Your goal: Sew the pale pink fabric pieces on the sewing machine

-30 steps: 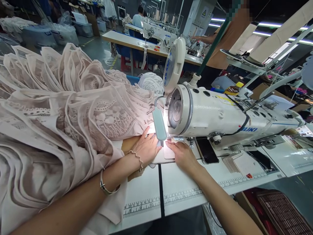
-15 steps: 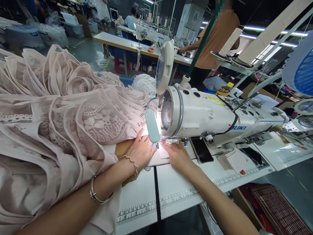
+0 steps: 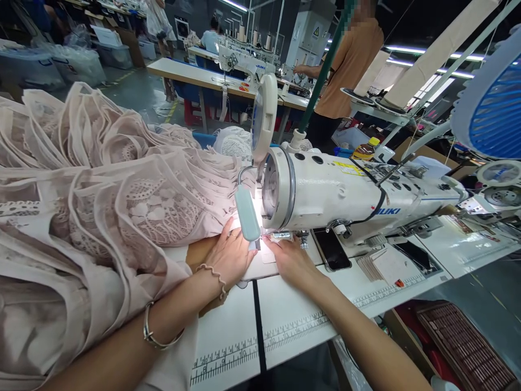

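Nudged left and a bit lower in view compared with a second ago, hands and machine alike, but looks like head movement more than anything. No real change in the hold, just more of the blue fan (image 3: 494, 103) showing on the right. Palm down and flat, left hand (image 3: 228, 254) with fingers loosely spread, pressing the pale pink lace fabric (image 3: 122, 206) onto the table (image 3: 293, 320) just left of the needle area, presumably to stop that huge heap dragging the seam off line. Same story for right hand (image 3: 291, 259): palm down, fingers together and stretched forward, tips touching the lit edge of the fabric right in front of the presser foot (image 3: 280, 235), probably steering it in. Not pinching anything with either one as far as visible, though left fingertips partly hidden behind the little lamp (image 3: 247, 220). Bulk of the fabric piled high on the left side of the table, only one edge reaching under the white sewing machine (image 3: 345, 190). Lamp bent right down close, and too washed out by the glare to make out the stitch itself. Dark phone (image 3: 330, 250) lying flat just right of the needle, out of the way. Someone in an orange shirt (image 3: 350, 60) standing well behind at another bench.
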Demonstrator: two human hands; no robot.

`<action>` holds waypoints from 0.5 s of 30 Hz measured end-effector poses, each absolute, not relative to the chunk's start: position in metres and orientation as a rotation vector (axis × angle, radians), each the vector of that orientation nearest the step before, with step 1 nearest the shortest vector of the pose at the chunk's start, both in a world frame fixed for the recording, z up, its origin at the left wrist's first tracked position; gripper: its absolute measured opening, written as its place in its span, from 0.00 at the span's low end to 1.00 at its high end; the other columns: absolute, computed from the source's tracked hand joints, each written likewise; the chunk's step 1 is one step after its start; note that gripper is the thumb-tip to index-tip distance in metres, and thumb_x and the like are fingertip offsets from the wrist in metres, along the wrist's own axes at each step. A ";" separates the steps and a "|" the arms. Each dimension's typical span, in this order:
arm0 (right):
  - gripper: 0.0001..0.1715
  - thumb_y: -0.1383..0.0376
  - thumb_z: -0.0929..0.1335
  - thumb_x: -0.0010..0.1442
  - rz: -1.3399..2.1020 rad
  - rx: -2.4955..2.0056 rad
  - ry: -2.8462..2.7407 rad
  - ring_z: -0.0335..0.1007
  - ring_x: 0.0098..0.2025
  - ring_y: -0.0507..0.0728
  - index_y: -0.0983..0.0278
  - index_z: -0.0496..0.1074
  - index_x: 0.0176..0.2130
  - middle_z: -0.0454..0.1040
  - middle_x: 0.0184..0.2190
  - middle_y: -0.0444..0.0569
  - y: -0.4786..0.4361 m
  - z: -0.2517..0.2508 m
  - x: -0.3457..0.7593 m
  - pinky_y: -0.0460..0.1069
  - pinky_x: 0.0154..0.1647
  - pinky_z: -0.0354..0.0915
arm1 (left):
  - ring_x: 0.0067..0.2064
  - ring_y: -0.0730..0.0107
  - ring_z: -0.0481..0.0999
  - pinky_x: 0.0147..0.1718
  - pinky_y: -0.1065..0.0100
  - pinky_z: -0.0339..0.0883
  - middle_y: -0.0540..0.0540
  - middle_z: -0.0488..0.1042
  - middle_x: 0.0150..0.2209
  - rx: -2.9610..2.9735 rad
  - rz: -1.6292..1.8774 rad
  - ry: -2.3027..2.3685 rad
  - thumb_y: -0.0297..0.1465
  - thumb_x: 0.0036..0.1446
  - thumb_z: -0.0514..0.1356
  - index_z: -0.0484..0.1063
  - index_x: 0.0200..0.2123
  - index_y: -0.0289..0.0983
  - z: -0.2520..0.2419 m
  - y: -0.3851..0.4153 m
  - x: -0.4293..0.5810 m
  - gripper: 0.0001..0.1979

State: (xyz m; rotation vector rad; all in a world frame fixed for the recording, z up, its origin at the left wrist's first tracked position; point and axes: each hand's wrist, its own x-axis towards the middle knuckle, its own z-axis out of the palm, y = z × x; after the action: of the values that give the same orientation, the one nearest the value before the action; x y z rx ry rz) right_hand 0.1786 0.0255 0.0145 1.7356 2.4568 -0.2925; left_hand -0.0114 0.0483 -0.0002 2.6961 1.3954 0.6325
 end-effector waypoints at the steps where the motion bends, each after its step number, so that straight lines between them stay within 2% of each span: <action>1: 0.33 0.73 0.54 0.63 -0.293 1.728 2.465 0.68 0.51 0.64 0.59 0.58 0.65 0.70 0.54 0.58 0.026 0.015 0.178 0.60 0.53 0.61 | 0.52 0.55 0.72 0.59 0.49 0.56 0.40 0.77 0.44 2.698 0.638 1.394 0.31 0.63 0.51 0.67 0.49 0.34 0.000 0.049 -0.011 0.14; 7: 0.32 0.74 0.54 0.63 -0.248 1.704 2.500 0.65 0.54 0.64 0.60 0.60 0.63 0.73 0.48 0.56 0.026 0.015 0.179 0.62 0.58 0.56 | 0.51 0.55 0.72 0.58 0.50 0.57 0.40 0.77 0.42 2.684 0.615 1.393 0.31 0.63 0.51 0.67 0.49 0.34 0.000 0.049 -0.011 0.14; 11: 0.31 0.76 0.55 0.62 -0.092 1.735 2.540 0.68 0.49 0.62 0.60 0.63 0.61 0.73 0.46 0.54 0.024 0.008 0.176 0.60 0.56 0.58 | 0.51 0.53 0.71 0.55 0.52 0.60 0.40 0.76 0.41 2.660 0.574 1.431 0.33 0.62 0.52 0.68 0.49 0.34 0.003 0.047 -0.010 0.15; 15: 0.26 0.77 0.56 0.63 -0.004 1.722 2.551 0.69 0.44 0.61 0.63 0.69 0.53 0.73 0.45 0.56 0.023 0.008 0.171 0.56 0.51 0.61 | 0.47 0.55 0.72 0.46 0.59 0.65 0.42 0.75 0.40 2.584 0.460 1.551 0.33 0.62 0.50 0.72 0.40 0.38 0.018 0.055 -0.014 0.11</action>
State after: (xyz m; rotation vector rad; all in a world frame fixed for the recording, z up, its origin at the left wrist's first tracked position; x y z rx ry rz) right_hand 0.1712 0.0233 0.0081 1.7217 2.5511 -0.0043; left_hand -0.0140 0.0548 0.0181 2.5837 1.5515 0.4597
